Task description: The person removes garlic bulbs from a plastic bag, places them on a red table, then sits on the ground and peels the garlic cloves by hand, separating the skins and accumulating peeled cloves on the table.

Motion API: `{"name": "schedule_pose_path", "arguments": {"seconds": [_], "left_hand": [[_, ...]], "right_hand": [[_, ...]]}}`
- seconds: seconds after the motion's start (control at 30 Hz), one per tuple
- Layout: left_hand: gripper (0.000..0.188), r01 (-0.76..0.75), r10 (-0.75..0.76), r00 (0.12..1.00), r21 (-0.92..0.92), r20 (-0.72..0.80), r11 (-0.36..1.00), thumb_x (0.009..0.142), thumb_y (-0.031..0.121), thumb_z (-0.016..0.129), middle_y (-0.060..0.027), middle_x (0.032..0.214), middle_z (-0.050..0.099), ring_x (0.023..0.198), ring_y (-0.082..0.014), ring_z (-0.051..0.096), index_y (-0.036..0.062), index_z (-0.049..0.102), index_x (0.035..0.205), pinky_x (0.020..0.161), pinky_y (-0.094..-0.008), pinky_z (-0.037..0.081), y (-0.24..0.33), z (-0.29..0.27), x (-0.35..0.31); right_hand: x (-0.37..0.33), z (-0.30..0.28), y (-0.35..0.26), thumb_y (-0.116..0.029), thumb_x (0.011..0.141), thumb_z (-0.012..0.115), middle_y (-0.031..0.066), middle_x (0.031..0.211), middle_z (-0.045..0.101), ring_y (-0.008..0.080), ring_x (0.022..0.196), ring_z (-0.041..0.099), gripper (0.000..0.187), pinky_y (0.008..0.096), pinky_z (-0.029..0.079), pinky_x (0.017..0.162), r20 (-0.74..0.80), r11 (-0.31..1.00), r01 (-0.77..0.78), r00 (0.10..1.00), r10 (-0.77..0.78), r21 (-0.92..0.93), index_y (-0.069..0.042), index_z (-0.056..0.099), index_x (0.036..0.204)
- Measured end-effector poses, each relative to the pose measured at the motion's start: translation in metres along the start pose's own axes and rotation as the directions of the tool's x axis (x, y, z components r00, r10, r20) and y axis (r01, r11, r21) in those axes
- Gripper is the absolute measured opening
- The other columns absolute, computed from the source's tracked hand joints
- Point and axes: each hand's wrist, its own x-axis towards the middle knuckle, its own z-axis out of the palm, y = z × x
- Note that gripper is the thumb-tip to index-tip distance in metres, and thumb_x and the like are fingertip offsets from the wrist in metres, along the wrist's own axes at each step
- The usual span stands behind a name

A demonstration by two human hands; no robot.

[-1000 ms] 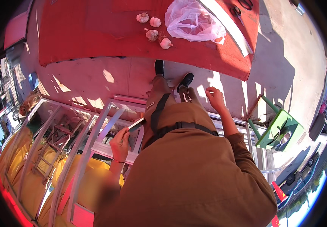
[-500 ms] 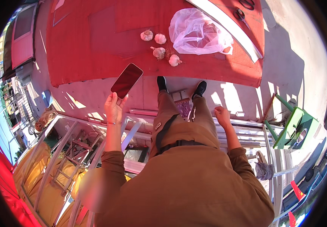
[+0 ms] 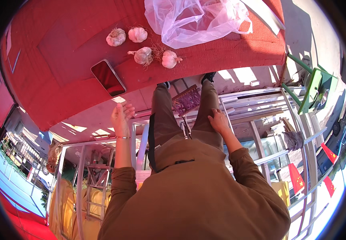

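Note:
A dark-screened smartphone [image 3: 108,78] lies face up near the front edge of the red-covered table [image 3: 73,94]. Just below it in the view is my left hand [image 3: 122,117], empty and apart from the phone, its fingers loosely spread. My right hand [image 3: 220,121] rests on my right thigh with its fingers extended, holding nothing. To the right of the phone and farther back lie several garlic bulbs, among them one with a long stem [image 3: 142,56] and one at the right [image 3: 170,59], with dry roots between these two.
A crumpled translucent plastic bag [image 3: 197,22] sits behind the garlic, beside a white curved strip [image 3: 264,15]. A green stool [image 3: 319,90] lies tipped over at the right. Metal frames [image 3: 257,140] stand around me, with small red flags [image 3: 296,179] at the lower right.
The phone has gone from my left hand onto the table, and that hand has let go. My right hand has come down onto my thigh. The view has shifted closer to the table.

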Motion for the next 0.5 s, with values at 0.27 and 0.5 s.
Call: {"name": "schedule_pose_path", "arguments": {"seconds": [0.27,0.5], "left_hand": [[0.058,-0.601,0.217,0.798,0.771,0.563,0.211,0.085,0.017,0.072,-0.0245,0.139,0.052,0.126,-0.0406,0.054,-0.0008,0.048,0.134,0.105,-0.0468,0.045,-0.143,0.033,0.079],[0.067,-0.523,-0.145,0.851,0.840,0.505,-0.142,0.090,0.037,0.071,-0.0248,0.142,0.047,0.131,-0.0465,0.043,0.0050,0.046,0.144,0.109,-0.0550,0.040,-0.164,0.080,0.135]], "right_hand": [[0.218,0.034,0.082,-0.029,0.089,0.066,0.0249,0.113,0.071,0.0417,0.109,0.067,0.033,0.0516,0.053,0.092,0.241,0.999,0.041,0.970,-0.043,0.012,-0.003,0.071,0.109],[0.334,0.215,0.068,-0.028,0.087,0.069,0.0185,0.119,0.070,0.0360,0.122,0.062,0.035,0.0481,0.053,0.095,0.040,0.969,0.237,0.970,-0.240,0.064,-0.005,0.073,0.113]]}}
